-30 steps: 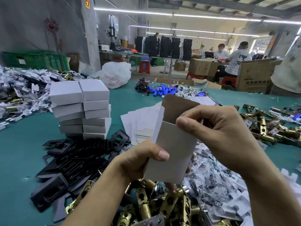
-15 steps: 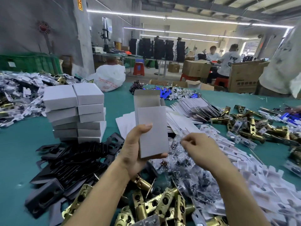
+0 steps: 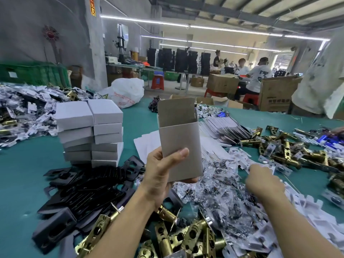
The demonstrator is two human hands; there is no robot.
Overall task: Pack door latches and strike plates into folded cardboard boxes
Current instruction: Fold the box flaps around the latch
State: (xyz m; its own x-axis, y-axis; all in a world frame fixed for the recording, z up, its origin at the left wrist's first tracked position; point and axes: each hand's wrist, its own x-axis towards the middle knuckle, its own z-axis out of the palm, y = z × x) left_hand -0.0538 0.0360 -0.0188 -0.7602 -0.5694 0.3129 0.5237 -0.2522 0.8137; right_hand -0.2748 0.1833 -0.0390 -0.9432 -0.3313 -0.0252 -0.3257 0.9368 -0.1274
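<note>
1. Head view: the left hand (image 3: 162,175) has its grip closed round the lower part of an upright folded box (image 3: 179,138), thumb across the front. The top flap stands open, and I judge the box unfilled.
2. The right hand (image 3: 260,181) reaches into bagged screws (image 3: 219,185) toward the bench's (image 3: 18,174) right side. I cannot tell whether its grip holds anything.
3. Done: closed boxes (image 3: 91,131) stacked toward the far left.
4. Left: brass latches (image 3: 167,237) heaped at the near edge, black strike plates (image 3: 83,190) beside them.

Head-worn, forward-down, close above table (image 3: 18,183)
</note>
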